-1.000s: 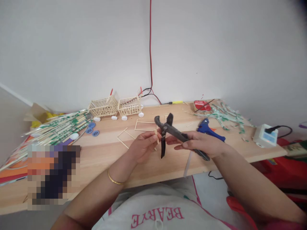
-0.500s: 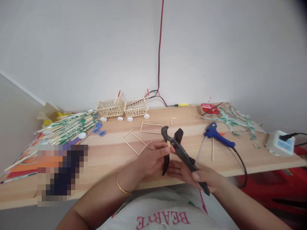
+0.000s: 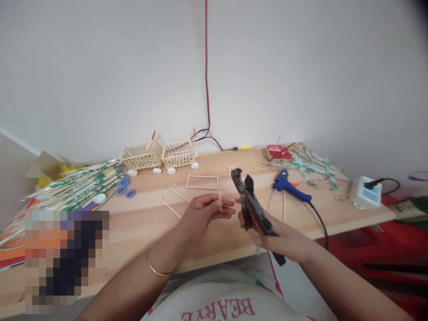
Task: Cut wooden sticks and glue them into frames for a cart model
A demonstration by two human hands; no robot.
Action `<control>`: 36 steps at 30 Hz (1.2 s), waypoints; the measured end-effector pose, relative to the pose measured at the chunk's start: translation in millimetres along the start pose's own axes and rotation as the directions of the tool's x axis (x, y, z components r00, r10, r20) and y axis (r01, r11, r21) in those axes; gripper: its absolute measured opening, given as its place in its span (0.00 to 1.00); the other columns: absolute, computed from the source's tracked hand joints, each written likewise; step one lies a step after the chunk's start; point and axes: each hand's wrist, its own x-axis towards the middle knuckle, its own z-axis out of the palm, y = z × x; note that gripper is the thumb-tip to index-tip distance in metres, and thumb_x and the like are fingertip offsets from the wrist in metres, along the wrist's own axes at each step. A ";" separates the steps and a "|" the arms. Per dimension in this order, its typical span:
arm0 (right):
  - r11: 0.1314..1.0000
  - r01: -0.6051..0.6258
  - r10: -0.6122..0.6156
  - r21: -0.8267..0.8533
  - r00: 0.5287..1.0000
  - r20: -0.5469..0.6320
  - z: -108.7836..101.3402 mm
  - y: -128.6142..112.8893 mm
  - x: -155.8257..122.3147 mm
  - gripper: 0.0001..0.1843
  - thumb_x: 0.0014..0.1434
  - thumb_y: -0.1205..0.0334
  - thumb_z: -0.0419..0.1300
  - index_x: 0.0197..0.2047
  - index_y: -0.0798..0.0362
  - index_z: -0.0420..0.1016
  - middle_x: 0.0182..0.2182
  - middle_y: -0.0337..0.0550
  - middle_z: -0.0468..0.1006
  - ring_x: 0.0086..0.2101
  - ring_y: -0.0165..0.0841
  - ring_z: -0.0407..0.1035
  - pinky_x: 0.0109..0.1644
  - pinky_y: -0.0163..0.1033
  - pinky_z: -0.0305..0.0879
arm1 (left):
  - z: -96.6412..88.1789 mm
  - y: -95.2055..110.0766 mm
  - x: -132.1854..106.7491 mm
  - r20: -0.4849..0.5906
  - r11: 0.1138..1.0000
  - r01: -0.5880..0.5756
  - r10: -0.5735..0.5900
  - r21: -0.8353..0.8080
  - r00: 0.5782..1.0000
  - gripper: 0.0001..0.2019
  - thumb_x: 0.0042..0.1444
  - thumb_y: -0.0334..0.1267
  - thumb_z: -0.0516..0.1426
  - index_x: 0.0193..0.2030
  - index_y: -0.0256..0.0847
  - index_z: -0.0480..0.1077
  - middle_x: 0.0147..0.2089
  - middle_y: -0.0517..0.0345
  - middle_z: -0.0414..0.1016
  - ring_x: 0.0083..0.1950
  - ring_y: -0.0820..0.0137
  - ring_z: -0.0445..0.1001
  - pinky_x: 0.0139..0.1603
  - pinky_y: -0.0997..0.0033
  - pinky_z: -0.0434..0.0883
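My left hand (image 3: 201, 215) pinches a short piece of wooden stick (image 3: 220, 201) between thumb and fingers, above the table's middle. To its right, my right hand (image 3: 284, 236) is wrapped round the handles of black hand cutters (image 3: 257, 211). Their hooked jaw points up and away from me, apart from the stick piece. Beyond my left hand lie a rectangular stick frame (image 3: 202, 187) and another stick frame (image 3: 170, 207) that is partly hidden by that hand. A small stick corner (image 3: 230, 168) rests behind the cutters.
Two stick carts (image 3: 142, 157) with white wheels stand near the wall. Wrapped sticks (image 3: 83, 185) and blue wheels (image 3: 129, 192) lie left. A blue glue gun (image 3: 289, 187), its cable, plastic wrappers (image 3: 314, 165) and a white power box (image 3: 365, 192) are on the right.
My hands have moved apart: the cutters have come away from the stick piece, which stays in my left hand. The view has turned slightly to the right.
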 end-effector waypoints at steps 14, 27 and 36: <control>0.796 0.056 -0.145 -0.602 0.984 -0.102 -11.9 -22.5 6.6 0.43 0.39 0.74 0.54 0.61 0.48 0.53 0.54 0.48 0.64 0.51 0.43 0.60 0.54 0.48 0.58 | 1.3 1.4 -1.8 0.043 0.904 -0.177 0.174 0.389 0.984 0.12 0.55 0.42 0.57 0.36 0.35 0.74 0.33 0.52 0.76 0.34 0.68 0.75 0.39 0.66 0.72; 0.756 0.065 -0.153 -0.651 0.985 -0.080 -21.8 -24.0 4.4 0.39 0.43 0.70 0.55 0.60 0.47 0.57 0.52 0.47 0.68 0.50 0.44 0.62 0.51 0.47 0.59 | 1.0 3.3 -0.3 0.005 0.837 -0.166 0.192 0.521 0.981 0.13 0.54 0.45 0.56 0.36 0.37 0.75 0.29 0.54 0.77 0.32 0.68 0.75 0.38 0.69 0.70; 0.356 -0.572 -0.009 -0.739 0.789 -0.615 -66.1 14.0 43.0 0.36 0.51 0.41 0.54 0.59 0.51 0.59 0.41 0.57 0.70 0.43 0.54 0.63 0.44 0.54 0.58 | -46.9 51.9 -8.5 -0.284 0.703 0.050 0.221 0.709 0.933 0.11 0.48 0.43 0.60 0.33 0.36 0.74 0.25 0.59 0.72 0.26 0.74 0.69 0.29 0.75 0.66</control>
